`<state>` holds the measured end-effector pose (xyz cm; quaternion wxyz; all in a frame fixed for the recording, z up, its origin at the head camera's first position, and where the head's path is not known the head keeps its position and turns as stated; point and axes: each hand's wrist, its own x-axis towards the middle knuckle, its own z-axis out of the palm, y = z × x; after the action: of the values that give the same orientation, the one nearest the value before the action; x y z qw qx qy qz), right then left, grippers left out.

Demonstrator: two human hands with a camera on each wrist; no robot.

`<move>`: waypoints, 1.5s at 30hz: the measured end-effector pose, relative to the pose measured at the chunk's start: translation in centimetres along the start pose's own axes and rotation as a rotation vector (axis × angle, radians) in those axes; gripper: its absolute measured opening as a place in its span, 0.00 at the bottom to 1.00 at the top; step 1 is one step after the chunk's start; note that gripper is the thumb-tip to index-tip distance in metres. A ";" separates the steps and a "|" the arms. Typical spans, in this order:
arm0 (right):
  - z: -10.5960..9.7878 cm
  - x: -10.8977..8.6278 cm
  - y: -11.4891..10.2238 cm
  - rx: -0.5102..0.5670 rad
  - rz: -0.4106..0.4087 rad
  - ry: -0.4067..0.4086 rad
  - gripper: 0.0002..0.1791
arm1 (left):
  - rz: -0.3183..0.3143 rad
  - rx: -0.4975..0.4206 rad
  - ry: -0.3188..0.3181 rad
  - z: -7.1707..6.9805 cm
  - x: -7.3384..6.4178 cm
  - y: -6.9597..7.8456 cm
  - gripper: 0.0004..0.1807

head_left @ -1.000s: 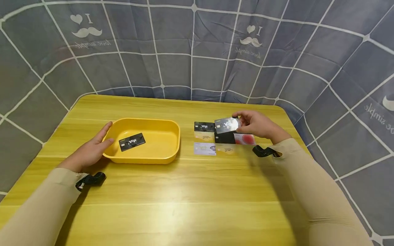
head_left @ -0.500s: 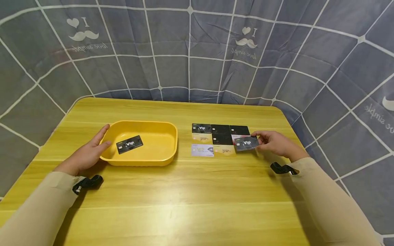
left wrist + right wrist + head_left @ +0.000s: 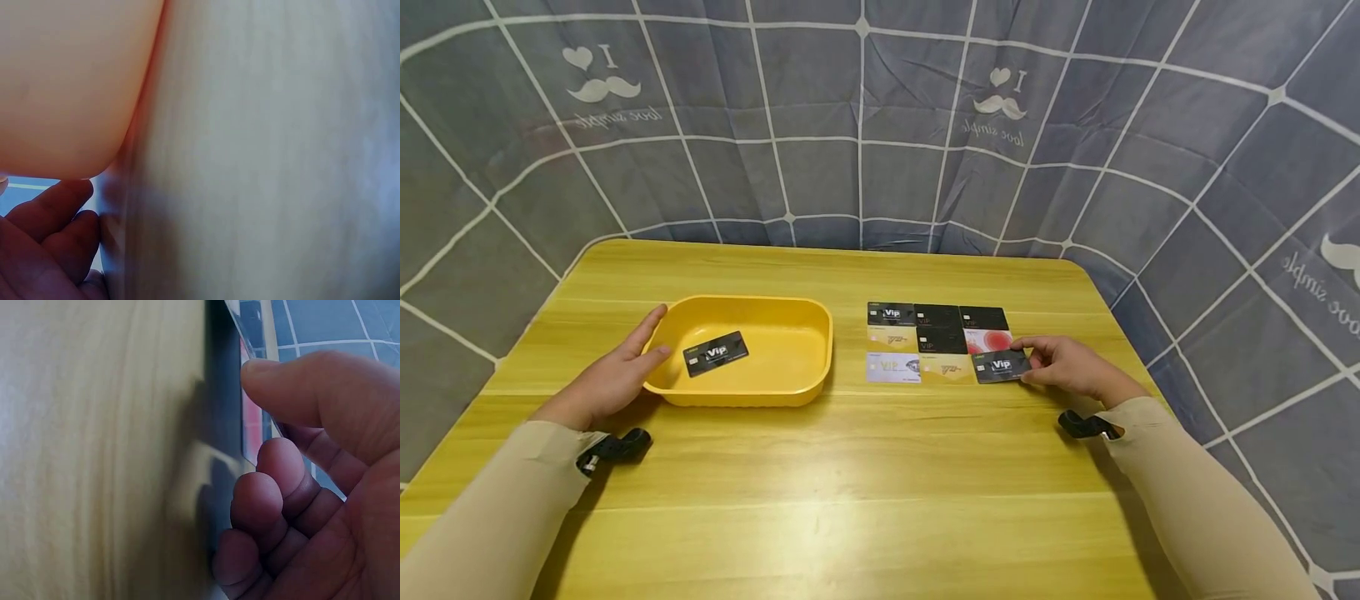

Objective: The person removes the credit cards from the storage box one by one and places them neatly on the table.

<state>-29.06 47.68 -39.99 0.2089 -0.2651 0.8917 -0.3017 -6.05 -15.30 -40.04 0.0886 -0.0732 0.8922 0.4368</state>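
Observation:
In the head view my right hand [image 3: 1063, 363] pinches the right end of a dark grey VIP card [image 3: 997, 367] at the front right corner of a card grid. In the right wrist view the thumb [image 3: 284, 387] is at the card's edge, fingers curled below. A red-and-white card [image 3: 988, 340] lies just behind it, and a yellow card [image 3: 947, 368] on its left. My left hand [image 3: 613, 375], fingers fairly straight, rests against the left side of a yellow plastic tray [image 3: 775, 393]. Inside the tray lies another black VIP card [image 3: 717, 354], tilted.
The grid has more cards: a black VIP card [image 3: 891, 314], a white card [image 3: 892, 367], a yellow card [image 3: 891, 339] and several plain black ones [image 3: 985, 317]. They lie on a wooden table [image 3: 820, 483], with a grey checked curtain [image 3: 820, 175] behind its far edge.
My right hand has carried the grey VIP card from above the grid's back rows rightward and forward to the front right corner, lowering it. My left hand stays at the tray.

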 end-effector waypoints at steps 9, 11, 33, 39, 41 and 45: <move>0.3 0.2 0.6 -0.016 0.023 -0.011 0.33 | -0.008 -0.008 -0.002 0.0 0.1 -0.2 0.40; 0.4 0.3 0.7 -0.016 0.025 -0.019 0.33 | -0.010 -0.005 -0.001 0.0 0.1 -0.2 0.40; 0.8 0.5 0.7 -0.015 0.059 -0.035 0.32 | -0.002 0.004 0.003 0.1 -0.1 0.2 0.40; 0.8 0.5 0.6 -0.037 0.056 -0.038 0.32 | -0.001 0.002 0.003 0.1 -0.1 0.1 0.40; 0.9 0.6 0.6 -0.053 0.054 -0.037 0.32 | -0.002 0.006 0.004 0.2 -0.1 0.1 0.40; 0.9 0.6 0.7 -0.079 0.038 -0.039 0.32 | -0.012 0.014 0.005 0.2 -0.1 0.0 0.40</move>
<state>-29.33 47.42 -41.25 0.2213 -0.2618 0.9036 -0.2569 -5.94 -15.12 -40.10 0.0895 -0.0792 0.8949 0.4300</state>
